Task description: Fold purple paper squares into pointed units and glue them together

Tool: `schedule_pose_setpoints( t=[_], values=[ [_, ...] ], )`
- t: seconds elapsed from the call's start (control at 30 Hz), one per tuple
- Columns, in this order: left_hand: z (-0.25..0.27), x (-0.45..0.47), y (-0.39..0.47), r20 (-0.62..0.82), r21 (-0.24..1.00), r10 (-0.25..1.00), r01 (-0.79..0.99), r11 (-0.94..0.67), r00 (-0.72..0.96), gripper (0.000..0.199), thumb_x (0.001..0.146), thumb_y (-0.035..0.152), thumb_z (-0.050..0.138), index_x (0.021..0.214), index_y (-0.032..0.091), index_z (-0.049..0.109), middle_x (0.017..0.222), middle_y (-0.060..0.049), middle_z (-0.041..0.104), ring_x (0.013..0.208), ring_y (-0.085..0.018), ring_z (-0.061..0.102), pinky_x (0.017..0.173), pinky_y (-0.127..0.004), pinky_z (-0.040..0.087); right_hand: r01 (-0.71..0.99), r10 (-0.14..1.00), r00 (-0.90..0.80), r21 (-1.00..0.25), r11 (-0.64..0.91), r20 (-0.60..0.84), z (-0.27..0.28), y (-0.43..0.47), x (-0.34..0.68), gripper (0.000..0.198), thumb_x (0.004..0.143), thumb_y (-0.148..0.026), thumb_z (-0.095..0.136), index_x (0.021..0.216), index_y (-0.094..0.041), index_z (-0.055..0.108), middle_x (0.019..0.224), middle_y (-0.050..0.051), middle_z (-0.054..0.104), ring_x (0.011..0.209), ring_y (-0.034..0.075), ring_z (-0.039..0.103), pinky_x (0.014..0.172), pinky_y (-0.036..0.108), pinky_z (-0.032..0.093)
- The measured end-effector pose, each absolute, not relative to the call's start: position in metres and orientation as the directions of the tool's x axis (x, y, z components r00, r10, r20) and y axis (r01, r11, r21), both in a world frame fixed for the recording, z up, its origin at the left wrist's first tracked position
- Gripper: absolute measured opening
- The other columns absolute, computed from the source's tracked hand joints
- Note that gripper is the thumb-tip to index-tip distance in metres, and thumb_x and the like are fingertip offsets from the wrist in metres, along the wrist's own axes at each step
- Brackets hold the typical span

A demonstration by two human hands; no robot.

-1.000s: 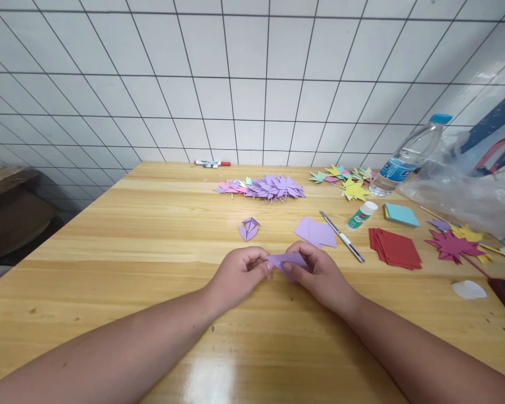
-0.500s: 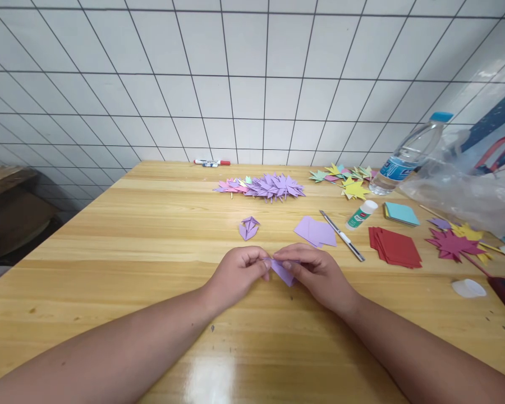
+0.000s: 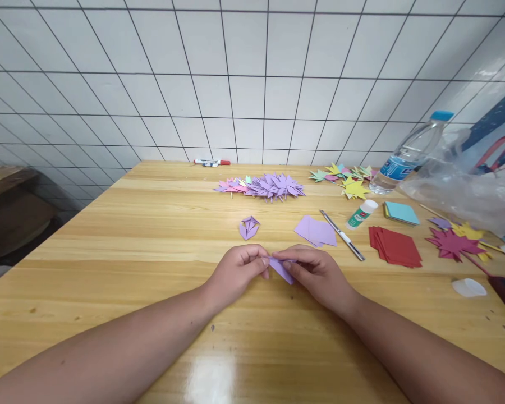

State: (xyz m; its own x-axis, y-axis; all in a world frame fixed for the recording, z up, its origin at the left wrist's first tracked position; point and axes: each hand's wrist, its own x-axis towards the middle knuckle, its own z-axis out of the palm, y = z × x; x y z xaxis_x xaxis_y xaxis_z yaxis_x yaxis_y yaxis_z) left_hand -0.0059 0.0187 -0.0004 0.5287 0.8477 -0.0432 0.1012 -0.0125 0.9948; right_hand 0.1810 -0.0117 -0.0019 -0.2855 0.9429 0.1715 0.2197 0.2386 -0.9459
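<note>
Left hand [image 3: 238,269] and right hand [image 3: 317,272] pinching one purple paper [image 3: 281,271], folded shape [image 3: 248,230] beyond the left hand, knife [image 3: 343,237] past the right hand

Tiled wall [image 3: 248,95], white, dark grout lines, behind wooden table [image 3: 130,224]. Red-capped marker [image 3: 223,163], lying near table's far edge; blue-and-white marker [image 3: 210,165] just before it. Water bottle [image 3: 398,168], clear, blue cap and label, standing at right rear; crumpled plastic bag [image 3: 467,193], transparent, beside it. Red paper squares [image 3: 398,247], loosely stacked. Light-blue paper stack [image 3: 400,213], farther back. Maroon paper leaf [image 3: 452,244], stemmed, right. Translucent piece [image 3: 469,288], small, rounded, nearer front.
</note>
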Motion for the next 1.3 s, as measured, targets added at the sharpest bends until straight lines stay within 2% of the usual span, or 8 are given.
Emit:
schedule_pose_setpoints(
  t=[0.17, 0.33, 0.5, 0.57, 0.8, 0.93, 1.1, 1.3],
  values=[
    [-0.0002, -0.0068, 0.0185, -0.028, 0.993, 0.836, 0.114, -0.041, 0.548, 0.032, 0.083, 0.039, 0.049, 0.066, 0.014, 0.058, 0.064, -0.003, 0.061, 0.065, -0.014, 0.054, 0.066, -0.025, 0.039, 0.255, 0.928, -0.3, -0.919, 0.301, 0.221, -0.0027, -0.0116, 0.181, 0.026, 0.081, -0.014, 0.052, 0.098, -0.023, 0.07, 0.089, 0.005, 0.064, 0.069, 0.012, 0.057, 0.059, 0.024, 0.046],
    [-0.0043, -0.0061, 0.0192, -0.049, 0.99, 0.851, 0.14, -0.029, 0.523, 0.031, 0.083, 0.037, 0.049, 0.065, 0.014, 0.058, 0.063, -0.003, 0.061, 0.064, -0.014, 0.054, 0.066, -0.025, 0.04, 0.328, 0.94, -0.282, -0.901, 0.283, 0.193, -0.0006, -0.0123, 0.1806, 0.026, 0.08, -0.015, 0.052, 0.097, -0.023, 0.069, 0.094, 0.006, 0.066, 0.081, 0.016, 0.06, 0.069, 0.027, 0.048],
    [-0.0027, -0.0048, 0.0167, -0.023, 0.963, 0.854, 0.241, -0.121, 0.52, 0.032, 0.085, 0.038, 0.045, 0.066, 0.015, 0.058, 0.064, -0.002, 0.06, 0.063, -0.013, 0.054, 0.064, -0.024, 0.039, 0.21, 0.937, -0.325, -0.956, 0.205, 0.129, 0.0029, -0.0165, 0.1845, 0.033, 0.085, -0.029, 0.049, 0.116, -0.023, 0.059, 0.106, 0.006, 0.065, 0.096, 0.019, 0.059, 0.083, 0.033, 0.046],
    [-0.001, -0.0047, 0.015, -0.015, 0.946, 0.857, 0.285, -0.155, 0.515, 0.033, 0.086, 0.037, 0.044, 0.066, 0.015, 0.058, 0.064, -0.001, 0.06, 0.064, -0.013, 0.054, 0.064, -0.024, 0.039, 0.196, 0.943, -0.313, -0.964, 0.179, 0.112, 0.0033, -0.0171, 0.1846, 0.034, 0.087, -0.036, 0.044, 0.115, -0.023, 0.059, 0.106, 0.006, 0.065, 0.098, 0.02, 0.058, 0.084, 0.033, 0.045],
    [0.0006, -0.0038, 0.0111, -0.011, 0.919, 0.861, 0.345, -0.193, 0.509, 0.029, 0.086, 0.035, 0.044, 0.069, 0.016, 0.057, 0.065, 0.0, 0.059, 0.065, -0.012, 0.053, 0.064, -0.023, 0.04, 0.383, 0.978, -0.207, -0.922, 0.054, -0.029, 0.0033, -0.0141, 0.1761, 0.023, 0.081, -0.037, 0.055, 0.089, -0.018, 0.066, 0.077, 0.002, 0.066, 0.066, 0.013, 0.056, 0.059, 0.024, 0.043],
    [-0.0025, -0.0025, 0.0108, -0.003, 0.923, 0.878, 0.339, -0.182, 0.479, 0.021, 0.082, 0.036, 0.05, 0.08, 0.017, 0.057, 0.072, 0.0, 0.059, 0.066, -0.012, 0.052, 0.061, -0.021, 0.039, 0.426, 0.976, -0.217, -0.896, 0.121, 0.028, 0.0019, -0.0148, 0.1766, 0.021, 0.081, -0.035, 0.054, 0.089, -0.019, 0.066, 0.078, 0.001, 0.066, 0.067, 0.013, 0.055, 0.061, 0.023, 0.042],
    [-0.005, -0.0038, 0.0127, -0.009, 0.925, 0.864, 0.333, -0.184, 0.504, 0.024, 0.083, 0.034, 0.048, 0.07, 0.016, 0.055, 0.065, 0.001, 0.056, 0.062, -0.011, 0.049, 0.058, -0.021, 0.038, 0.483, 0.98, -0.183, -0.862, 0.155, 0.074, 0.0022, -0.0148, 0.1774, 0.017, 0.081, -0.033, 0.054, 0.085, -0.02, 0.065, 0.074, 0.0, 0.064, 0.064, 0.012, 0.053, 0.058, 0.023, 0.04],
    [-0.003, -0.0058, 0.0135, -0.034, 0.894, 0.854, 0.397, -0.206, 0.519, 0.03, 0.085, 0.036, 0.044, 0.067, 0.016, 0.058, 0.067, -0.001, 0.062, 0.065, -0.013, 0.054, 0.064, -0.023, 0.04, 0.503, 0.987, -0.139, -0.853, 0.137, 0.077, 0.0034, -0.0135, 0.1777, 0.016, 0.081, -0.034, 0.054, 0.079, -0.02, 0.063, 0.068, -0.002, 0.06, 0.062, 0.011, 0.049, 0.056, 0.022, 0.038]
  ],
)
